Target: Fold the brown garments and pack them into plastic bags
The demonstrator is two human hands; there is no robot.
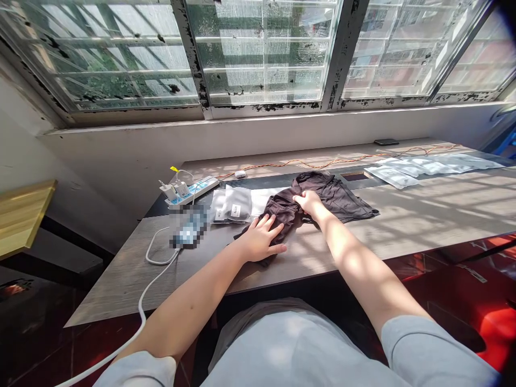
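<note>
A dark brown garment (338,199) lies crumpled and partly spread on the wooden table. My left hand (262,239) rests flat on its left part, with the fingers spread. Near the middle of the cloth, my right hand (309,203) pinches a bunched fold between closed fingers. Just behind my left hand are clear plastic packets (237,204) with small white labels. The underside of the cloth is hidden.
A white power strip (193,192) with plugs stands at the back left. A blurred device (189,228) with a white cable lies before it. Flat packets (427,165) line the back right, near a dark phone-like object (386,142). The table (133,269) has its front edge near my body.
</note>
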